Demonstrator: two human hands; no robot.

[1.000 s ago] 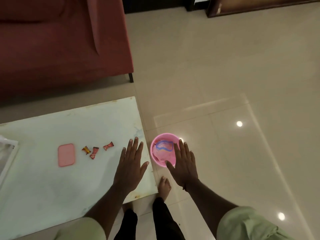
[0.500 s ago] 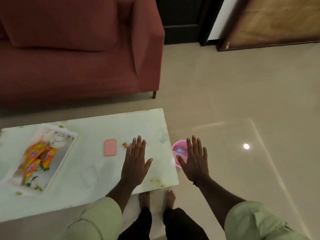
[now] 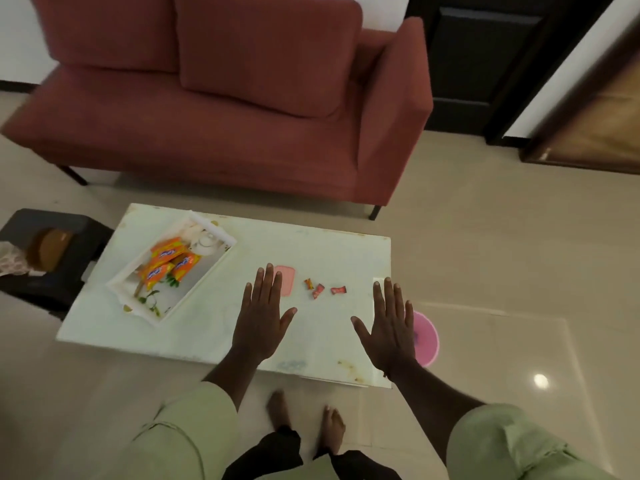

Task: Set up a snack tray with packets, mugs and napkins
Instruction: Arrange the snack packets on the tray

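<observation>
Both hands flat and spread, empty: left hand (image 3: 262, 318) and right hand (image 3: 389, 327) over the table (image 3: 221, 327), tray (image 3: 162, 315) far left

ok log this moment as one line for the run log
left hand open, empty | right hand open, empty | tray on table: orange packets, white mug | three candies loose
</observation>
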